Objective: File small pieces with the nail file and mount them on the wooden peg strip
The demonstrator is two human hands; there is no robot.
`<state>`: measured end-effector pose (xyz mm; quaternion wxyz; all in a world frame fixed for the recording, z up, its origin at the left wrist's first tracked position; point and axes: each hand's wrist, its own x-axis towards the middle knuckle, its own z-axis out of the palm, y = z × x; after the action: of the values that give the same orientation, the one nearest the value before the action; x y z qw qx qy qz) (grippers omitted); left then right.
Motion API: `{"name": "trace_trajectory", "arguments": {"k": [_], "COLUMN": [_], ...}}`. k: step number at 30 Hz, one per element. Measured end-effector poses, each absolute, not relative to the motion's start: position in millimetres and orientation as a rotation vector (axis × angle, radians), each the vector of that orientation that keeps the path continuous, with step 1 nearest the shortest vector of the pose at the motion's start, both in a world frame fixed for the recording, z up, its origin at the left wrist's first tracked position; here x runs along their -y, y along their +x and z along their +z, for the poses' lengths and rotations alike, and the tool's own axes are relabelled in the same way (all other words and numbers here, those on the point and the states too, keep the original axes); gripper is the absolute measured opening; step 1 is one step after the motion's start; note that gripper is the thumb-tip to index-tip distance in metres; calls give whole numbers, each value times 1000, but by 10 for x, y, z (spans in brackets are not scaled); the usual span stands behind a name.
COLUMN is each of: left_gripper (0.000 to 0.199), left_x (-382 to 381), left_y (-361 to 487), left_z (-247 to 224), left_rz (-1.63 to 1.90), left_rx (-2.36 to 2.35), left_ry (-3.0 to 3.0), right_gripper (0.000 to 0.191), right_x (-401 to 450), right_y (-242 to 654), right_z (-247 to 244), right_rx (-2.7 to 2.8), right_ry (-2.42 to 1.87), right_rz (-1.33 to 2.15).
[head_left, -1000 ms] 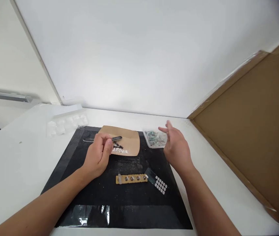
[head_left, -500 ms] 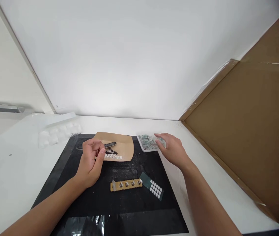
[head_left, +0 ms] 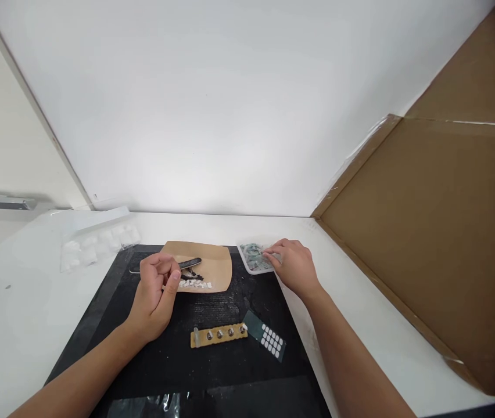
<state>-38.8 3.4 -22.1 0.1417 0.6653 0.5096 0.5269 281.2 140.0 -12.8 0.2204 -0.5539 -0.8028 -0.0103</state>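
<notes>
My right hand (head_left: 293, 266) reaches over a shallow white tray (head_left: 256, 271) of small clear and greenish pieces. Its thumb and forefinger are pinched together there; whatever lies between them is too small to make out. Palm up and fingers curled, my left hand (head_left: 154, 299) hovers near the left side of a tan paper sheet (head_left: 219, 267), and anything inside its fingers is hidden. Below and between the hands lies a yellowish strip (head_left: 204, 338) with several small metal studs and a clear piece at its left end. Touching its right end is a dark green card (head_left: 254, 325) with white round dots.
On the paper lie a dark slim file-like stick (head_left: 190, 263) and a row of small white bits (head_left: 197, 284). A black mat (head_left: 164, 366) covers the white table. A clear plastic case (head_left: 99, 244) sits at back left; a cardboard panel (head_left: 426, 232) stands at right.
My right hand has gone from spread finger and thumb to a pinch, shifting slightly left over the tray. The left hand stays curled. The whole view has shifted a little.
</notes>
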Motion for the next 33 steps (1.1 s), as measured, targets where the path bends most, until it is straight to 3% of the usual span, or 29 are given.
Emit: {"name": "trace_trajectory", "arguments": {"k": [7,11,16,33], "left_gripper": [22,12,3,7], "left_x": [-26,-7,10,47], "left_y": [-395,-378,-358,-310], "left_z": [-272,-224,-178,-121], "left_rz": [1515,1372,1322,1280], "left_rx": [-1495,-1586,-1569,-1502], "left_ry": [1854,1959,2084,2187], "right_gripper": [28,33,23,16], "right_x": [-1378,-1341,-1353,-1409], "right_y": [2787,2724,2723,2823], "right_z": [-79,-52,-61,-18], "right_rx": [2021,1922,1910,2104], "right_ry": [-1477,-1439,-1462,-1583], "right_rz": [16,99,169,75]}}
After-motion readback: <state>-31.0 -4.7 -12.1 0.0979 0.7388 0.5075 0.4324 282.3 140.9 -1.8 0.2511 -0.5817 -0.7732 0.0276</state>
